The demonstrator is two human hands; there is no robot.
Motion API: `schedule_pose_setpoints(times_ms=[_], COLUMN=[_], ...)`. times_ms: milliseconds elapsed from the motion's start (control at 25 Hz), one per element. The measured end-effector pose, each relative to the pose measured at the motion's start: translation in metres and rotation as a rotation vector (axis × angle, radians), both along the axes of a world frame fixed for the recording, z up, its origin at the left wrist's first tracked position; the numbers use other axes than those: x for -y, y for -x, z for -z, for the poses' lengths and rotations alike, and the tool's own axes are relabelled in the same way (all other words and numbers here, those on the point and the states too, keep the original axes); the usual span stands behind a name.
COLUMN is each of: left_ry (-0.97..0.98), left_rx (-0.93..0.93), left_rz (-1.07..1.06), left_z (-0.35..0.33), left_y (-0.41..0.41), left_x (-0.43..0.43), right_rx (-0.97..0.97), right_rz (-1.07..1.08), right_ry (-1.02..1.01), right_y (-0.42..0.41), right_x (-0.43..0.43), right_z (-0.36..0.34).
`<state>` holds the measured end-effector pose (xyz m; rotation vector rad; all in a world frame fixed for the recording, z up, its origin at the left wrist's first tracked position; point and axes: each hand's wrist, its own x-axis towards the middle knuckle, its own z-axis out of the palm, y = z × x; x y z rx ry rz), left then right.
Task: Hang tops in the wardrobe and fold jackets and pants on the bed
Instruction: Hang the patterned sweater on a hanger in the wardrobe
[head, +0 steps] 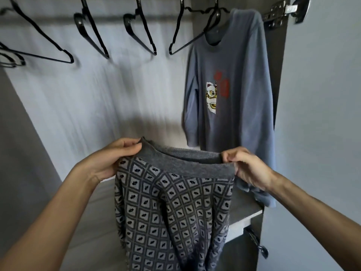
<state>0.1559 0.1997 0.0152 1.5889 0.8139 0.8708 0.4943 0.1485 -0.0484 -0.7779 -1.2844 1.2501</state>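
I hold a grey patterned knit top (172,208) up in front of the open wardrobe. My left hand (113,161) pinches the left end of its plain grey ribbed band, and my right hand (248,169) pinches the right end. The band is stretched between them and the rest hangs down. A blue-grey long-sleeved top (234,106) with a printed lion face hangs on a black hanger (216,14) at the right end of the rail.
Several empty black hangers (140,28) hang along the rail to the left of the blue top. A grey shelf (246,210) lies below the hanging top. The wardrobe's door (322,133) stands open at right, with metal hinges (281,10) on it.
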Motion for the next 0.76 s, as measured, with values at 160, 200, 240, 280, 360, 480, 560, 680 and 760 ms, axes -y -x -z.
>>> schedule_pose_setpoints(times_ms=[160,200,240,280,360,480,560,680,760], left_ry=[0.087,0.122,0.146,0.155,0.173,0.201,0.209,0.207,0.186], left_rx=[0.066,0.071,0.046,-0.005,-0.089,-0.107,-0.107,-0.074,0.085], left_rz=[0.097,0.113,0.147,0.196,0.274,0.307,0.321,0.237,0.005], left_z=[0.01,0.014,0.019,0.024,0.033,0.045,0.05,0.055,0.059], left_y=[0.037,0.046,0.053,0.057,0.061,0.062,0.063,0.052,0.032], left_x=[-0.004,-0.007,-0.011,-0.013,-0.013,-0.013,-0.015,-0.009,-0.006], right_rx=[-0.146,-0.052,0.024,0.071,0.095,0.216,0.399,0.638,0.723], right_rz=[-0.2,-0.226,-0.217,-0.196,-0.173,-0.151,-0.097,-0.023,0.019], right_ry=[0.027,-0.013,-0.039,-0.057,-0.095,-0.158,-0.245,-0.323,-0.306], right_y=[0.004,0.005,0.006,0.009,0.015,0.019,0.016,0.009,0.003], right_x=[-0.018,-0.023,-0.029,-0.033,-0.041,-0.05,-0.053,-0.052,-0.048], right_z=[-0.007,-0.014,-0.021,-0.028,-0.039,-0.045,-0.046,-0.045,-0.042])
